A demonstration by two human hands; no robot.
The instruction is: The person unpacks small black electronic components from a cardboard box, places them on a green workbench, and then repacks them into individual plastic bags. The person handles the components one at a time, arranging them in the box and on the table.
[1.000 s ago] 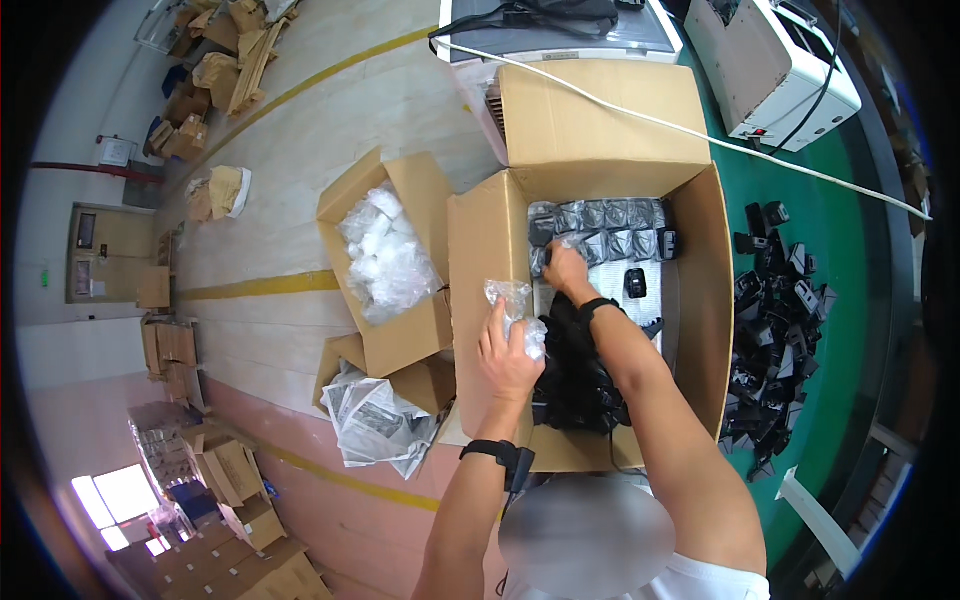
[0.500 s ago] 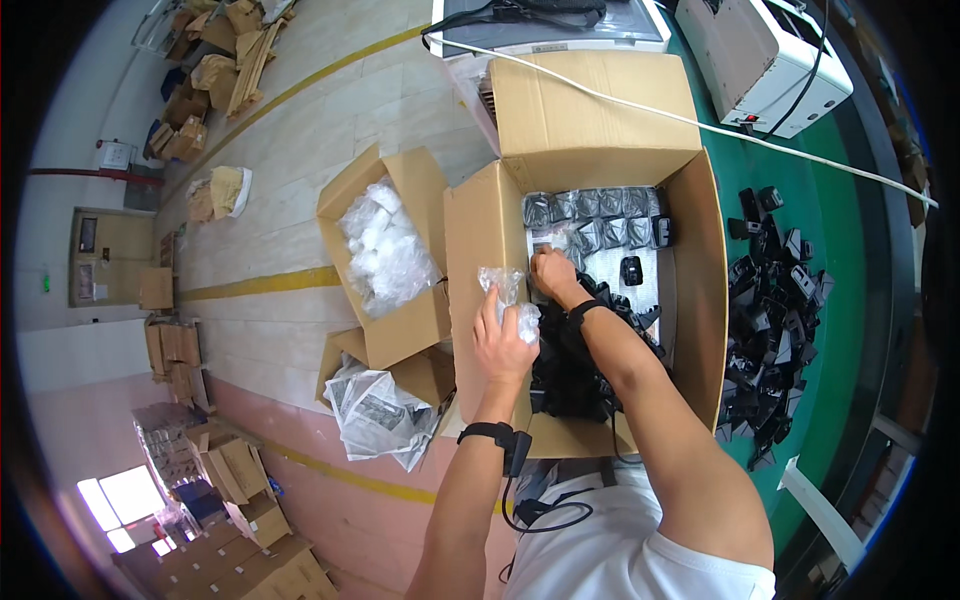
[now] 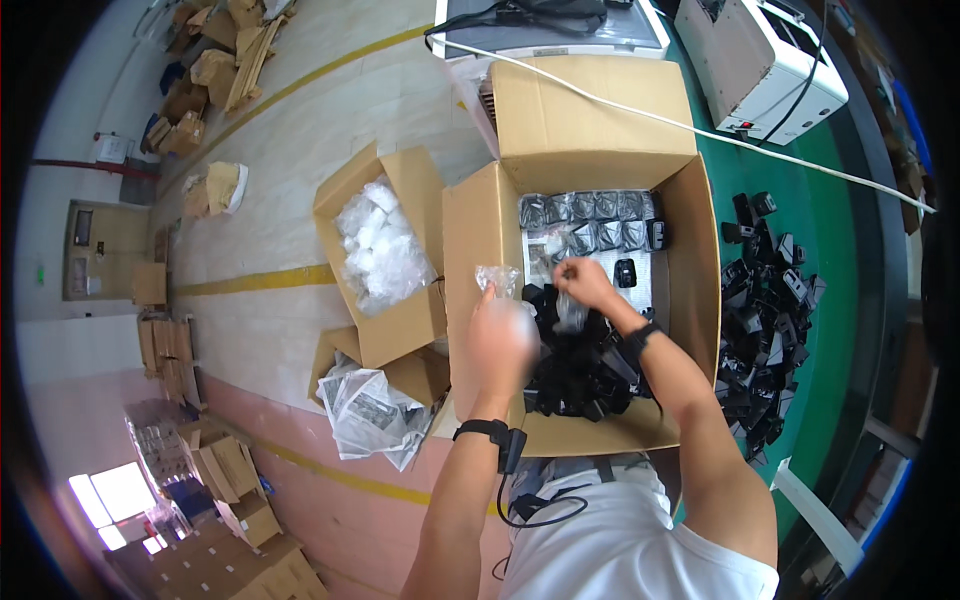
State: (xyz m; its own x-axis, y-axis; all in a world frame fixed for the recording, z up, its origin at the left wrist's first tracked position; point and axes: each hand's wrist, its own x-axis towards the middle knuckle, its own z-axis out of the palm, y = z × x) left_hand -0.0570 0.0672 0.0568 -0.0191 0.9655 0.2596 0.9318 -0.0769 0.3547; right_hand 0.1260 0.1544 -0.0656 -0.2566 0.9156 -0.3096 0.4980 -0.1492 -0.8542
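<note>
My right hand (image 3: 588, 284) is over the large open cardboard box (image 3: 470, 240), fingers closed. A crumpled clear plastic bag (image 3: 571, 313) hangs from its fingertips above a heap of black plastic parts (image 3: 580, 375). By the box's left wall, my left hand (image 3: 500, 345) is closed around clear plastic wrap (image 3: 496, 279), which sticks out past its fingers; part of this hand is blurred. Rows of wrapped dark units (image 3: 608, 208) fill the far side of the box. One bare black unit (image 3: 625, 272) lies on the pale layer right of my right hand.
On the left, a smaller carton (image 3: 405, 335) holds white and clear plastic wrap (image 3: 382, 245). Below it stands another carton with a pale plastic sheet (image 3: 375, 410). Loose black parts (image 3: 765, 310) are piled on the green surface at right. A white cable (image 3: 740, 137) crosses beyond the box.
My right hand has drawn back toward me and to the right, away from the wrapped rows, and a clear bag now dangles from it. My left hand has stayed near the left wall.
</note>
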